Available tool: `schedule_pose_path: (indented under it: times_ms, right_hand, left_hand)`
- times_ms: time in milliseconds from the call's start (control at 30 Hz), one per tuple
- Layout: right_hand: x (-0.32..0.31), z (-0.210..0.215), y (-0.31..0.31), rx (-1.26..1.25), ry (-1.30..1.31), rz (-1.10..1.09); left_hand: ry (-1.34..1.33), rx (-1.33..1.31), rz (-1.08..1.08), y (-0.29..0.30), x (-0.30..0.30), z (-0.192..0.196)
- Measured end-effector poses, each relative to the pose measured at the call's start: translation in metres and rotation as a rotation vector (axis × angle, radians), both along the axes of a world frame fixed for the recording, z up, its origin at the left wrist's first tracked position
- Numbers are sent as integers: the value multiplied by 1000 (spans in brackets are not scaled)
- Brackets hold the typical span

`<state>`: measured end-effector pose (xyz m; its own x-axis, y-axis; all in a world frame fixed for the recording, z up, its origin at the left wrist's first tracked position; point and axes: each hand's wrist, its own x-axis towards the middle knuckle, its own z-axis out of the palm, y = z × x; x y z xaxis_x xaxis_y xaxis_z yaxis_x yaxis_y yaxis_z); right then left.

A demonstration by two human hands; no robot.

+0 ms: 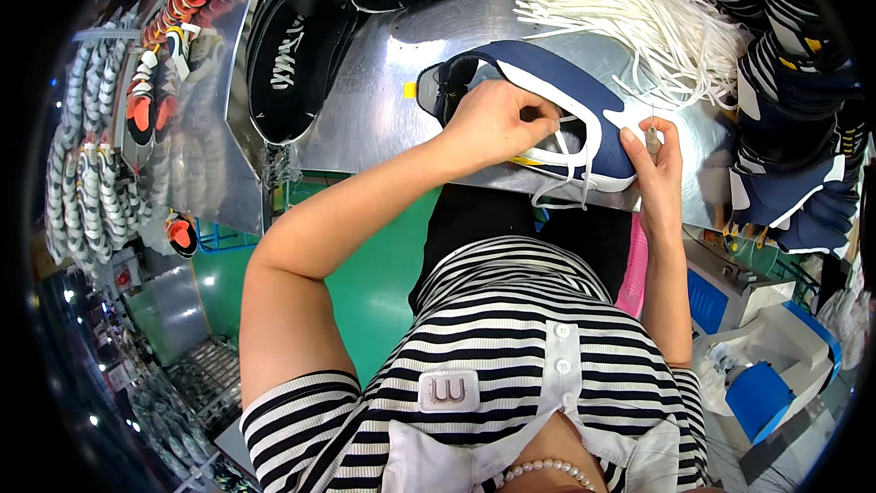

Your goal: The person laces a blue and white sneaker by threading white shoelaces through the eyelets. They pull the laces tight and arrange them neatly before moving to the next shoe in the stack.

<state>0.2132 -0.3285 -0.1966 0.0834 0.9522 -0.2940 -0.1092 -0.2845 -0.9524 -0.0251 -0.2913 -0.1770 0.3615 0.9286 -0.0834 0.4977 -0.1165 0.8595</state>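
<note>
A navy and white shoe upper (pixel 566 82) lies on its side on the metal table, its opening toward me. A white shoelace (pixel 572 164) runs through some of its eyelets, and loose loops hang over the table's front edge. My left hand (pixel 497 123) reaches over the opening, thumb and fingers pinched at the lace by the eyelets; the fingertips are partly hidden. At the toe end, my right hand (pixel 659 169) grips a thin-shafted hand tool (pixel 651 141) with a short, pale handle. Its thumb rests near the white toe trim.
A heap of white laces (pixel 630 18) lies behind the shoe. Stacked navy and white uppers (pixel 794 173) crowd the right. Black shoe-shaped pieces (pixel 297 64) lie at the back left. A grey and blue machine (pixel 771 370) stands at lower right, and shoe parts hang (pixel 82 164) on the left.
</note>
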Motion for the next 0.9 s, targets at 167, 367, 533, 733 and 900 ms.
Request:
schedule_pose_path:
  times_ms: [167, 367, 533, 733, 900]
  right_hand:
    - [0, 3, -5, 24, -25, -30]
    - [46, 7, -14, 53, 119, -179]
    - [40, -20, -15, 29, -30, -28]
    - [50, -43, -6, 577, -891, 59]
    - [59, -19, -17, 352, -211, 97]
  left_hand:
    - [373, 512, -45, 0, -11, 26]
    - [850, 898, 474, 8, -155, 62]
    - [625, 823, 433, -25, -140, 83]
    - [-100, 692, -227, -34, 4, 89]
    - [126, 807, -177, -19, 45, 61]
